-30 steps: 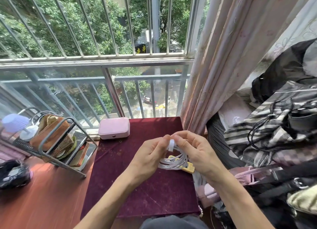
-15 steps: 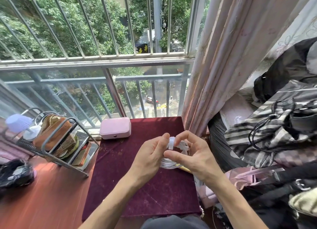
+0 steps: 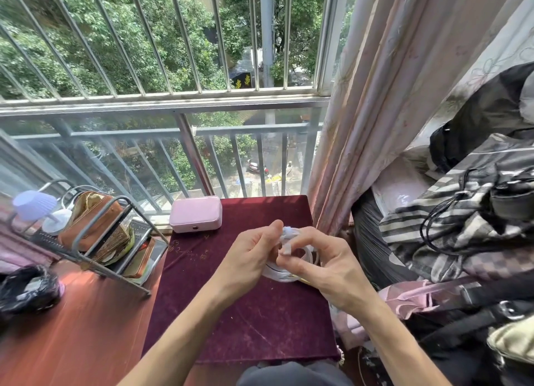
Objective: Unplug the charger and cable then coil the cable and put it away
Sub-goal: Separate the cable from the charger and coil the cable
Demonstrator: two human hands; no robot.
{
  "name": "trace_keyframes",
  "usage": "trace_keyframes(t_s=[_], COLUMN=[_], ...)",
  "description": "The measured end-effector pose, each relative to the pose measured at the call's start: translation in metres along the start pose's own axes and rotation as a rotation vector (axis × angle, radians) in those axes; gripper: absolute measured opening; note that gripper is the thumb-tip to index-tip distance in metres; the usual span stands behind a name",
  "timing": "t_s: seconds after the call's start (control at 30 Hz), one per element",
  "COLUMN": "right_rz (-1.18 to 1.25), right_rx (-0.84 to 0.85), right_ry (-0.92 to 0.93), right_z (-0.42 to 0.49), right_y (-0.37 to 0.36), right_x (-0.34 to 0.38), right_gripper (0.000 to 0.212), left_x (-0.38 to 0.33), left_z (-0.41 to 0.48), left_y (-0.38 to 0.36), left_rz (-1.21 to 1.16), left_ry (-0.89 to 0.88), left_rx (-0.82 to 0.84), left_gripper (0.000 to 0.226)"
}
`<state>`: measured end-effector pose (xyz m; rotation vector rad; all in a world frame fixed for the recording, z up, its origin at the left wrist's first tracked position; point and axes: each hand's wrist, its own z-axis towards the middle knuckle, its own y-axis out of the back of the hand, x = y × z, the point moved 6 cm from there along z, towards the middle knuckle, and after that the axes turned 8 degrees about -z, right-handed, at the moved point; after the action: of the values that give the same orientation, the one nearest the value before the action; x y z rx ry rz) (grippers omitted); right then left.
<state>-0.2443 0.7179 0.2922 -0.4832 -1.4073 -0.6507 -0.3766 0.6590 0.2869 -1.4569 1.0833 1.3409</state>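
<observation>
A white cable (image 3: 291,262) is wound into a small coil, held between both hands above the dark red velvet cloth (image 3: 254,322). My left hand (image 3: 245,261) grips the coil's left side, thumb and forefinger pinched at its top. My right hand (image 3: 320,264) closes over the right side, one fingertip pressing a white strap end (image 3: 286,249) against the loops. A sliver of something yellow (image 3: 302,280) shows under the coil, mostly hidden by my right hand. I cannot make out a charger.
A pink case (image 3: 196,213) lies at the cloth's far left corner. A metal rack (image 3: 95,241) with brown pouches stands on the left, a black bag (image 3: 26,288) near it. Curtain (image 3: 375,111) and piled bags and clothes (image 3: 468,226) fill the right. Window bars (image 3: 173,67) lie ahead.
The right fingers have curled further over the coil and folded the strap end down onto the loops. The yellow object is now almost covered. The coil stays in place.
</observation>
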Motion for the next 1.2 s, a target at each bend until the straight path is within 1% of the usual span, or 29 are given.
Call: trace_keyframes(t_s=[0.07,0.1,0.17,0.23,0.27,0.3,0.37,0.4,0.5,0.57,0.73,0.87,0.97,1.03,1.1,1.2], right_rz=[-0.050,-0.073,-0.113,-0.116,-0.117,-0.126,-0.195,-0.249,-0.409,-0.451,-0.329,-0.180,-0.045,0.030,0.043,-0.117], right_rx=[-0.015,-0.023,-0.037,-0.044,-0.049,-0.054,-0.072,-0.083,-0.109,-0.115,-0.111,-0.076,-0.050,-0.043,-0.051,-0.071], right_ry=[0.036,0.049,0.077,0.088,0.089,0.096,0.120,0.132,0.175,0.184,0.033,-0.097,-0.179,-0.208,-0.211,-0.165], right_z=[-0.001,-0.001,-0.002,-0.003,-0.003,-0.004,-0.004,-0.003,0.003,0.007,0.012,0.015,0.014,0.014,0.012,0.011], right_y=[0.000,0.001,0.004,0.008,0.010,0.012,0.017,0.018,0.023,0.024,0.028,0.023,0.019,0.019,0.018,0.017], right_x=[0.001,0.001,0.001,0.002,0.003,0.006,0.011,0.013,0.022,0.027,0.024,0.015,0.010,0.008,0.005,0.002], right_gripper=[0.008,0.009,0.009,0.010,0.012,0.013,0.009,0.010,0.011,0.008,0.002,0.004,0.020,0.022,0.022,0.020], left_x=[0.000,0.000,-0.003,-0.008,-0.007,-0.007,-0.006,-0.006,-0.005,-0.005,-0.014,-0.020,-0.028,-0.030,-0.028,-0.022], left_z=[0.001,0.001,0.001,-0.001,0.000,0.001,0.001,0.001,-0.002,-0.003,-0.008,-0.013,-0.015,-0.015,-0.016,-0.016], left_y=[-0.001,-0.001,-0.002,-0.003,-0.001,0.001,0.005,0.005,0.004,0.003,0.000,0.000,0.000,-0.001,0.000,0.000], left_rz=[-0.019,-0.030,-0.068,-0.091,-0.084,-0.069,-0.029,0.008,0.126,0.166,0.209,0.199,0.243,0.252,0.234,0.196], left_ry=[0.039,0.053,0.065,0.064,0.066,0.065,0.042,0.018,-0.054,-0.090,-0.166,-0.198,-0.246,-0.257,-0.242,-0.215], left_rx=[0.036,0.059,0.108,0.148,0.139,0.119,0.092,0.085,0.094,0.096,0.098,0.098,0.093,0.095,0.088,0.066], left_gripper=[0.067,0.066,0.056,0.052,0.050,0.052,0.066,0.067,0.041,0.032,0.025,0.022,0.018,0.017,0.019,0.023])
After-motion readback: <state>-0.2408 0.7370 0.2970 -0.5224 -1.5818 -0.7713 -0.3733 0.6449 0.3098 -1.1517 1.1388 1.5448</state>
